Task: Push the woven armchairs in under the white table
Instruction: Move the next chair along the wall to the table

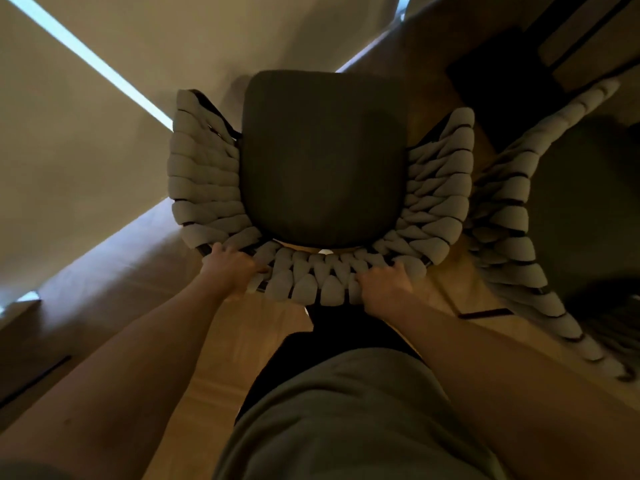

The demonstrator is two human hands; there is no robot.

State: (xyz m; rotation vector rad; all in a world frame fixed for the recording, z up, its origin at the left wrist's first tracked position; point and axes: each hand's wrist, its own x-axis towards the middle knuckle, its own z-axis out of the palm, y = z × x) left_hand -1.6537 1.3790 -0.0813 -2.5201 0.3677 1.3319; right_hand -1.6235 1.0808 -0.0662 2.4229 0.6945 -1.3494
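My left hand (230, 268) and right hand (384, 284) each grip the near backrest rim of the woven armchair (322, 161), whose dark seat is fully exposed, its far edge at the white table (86, 133); I judge the push barely begun. A second armchair (512, 216) stands just right, leaving little side room.

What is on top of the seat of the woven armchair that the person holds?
Only a dark cushion lies on the armchair; nothing rests on it. It hides the seat below. Both hands, left and right, grip the back.
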